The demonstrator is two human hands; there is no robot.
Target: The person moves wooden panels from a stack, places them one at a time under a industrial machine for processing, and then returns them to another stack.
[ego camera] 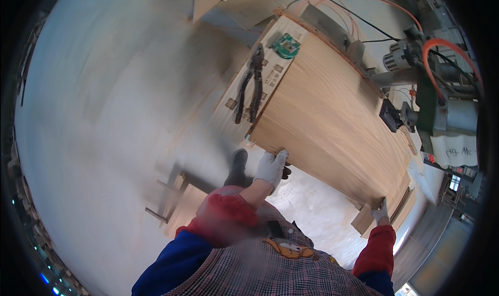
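A large wood-grain panel (335, 113) lies in front of me under the head of a machine. My left hand (271, 167), in a whitish glove with dark fingertips, grips the panel's near edge towards its left end. At the right end of that edge my right hand (381, 212), also gloved, holds the panel's corner, its thumb on top and its other fingers hidden. Beyond my left hand, dark-handled pliers (252, 85) lie on a pale board (232, 107) with printed marks. A green ring-shaped coil or roll (286, 46) rests near the board's far end.
The green machine (427, 105) with a motor (395, 56) and orange hose (444, 43) stands over the panel's far right side. Stacked boards (364, 222) are beneath the right end. A small wooden stool or frame (187, 202) stands at left on the floor; cardboard (249, 6) lies beyond.
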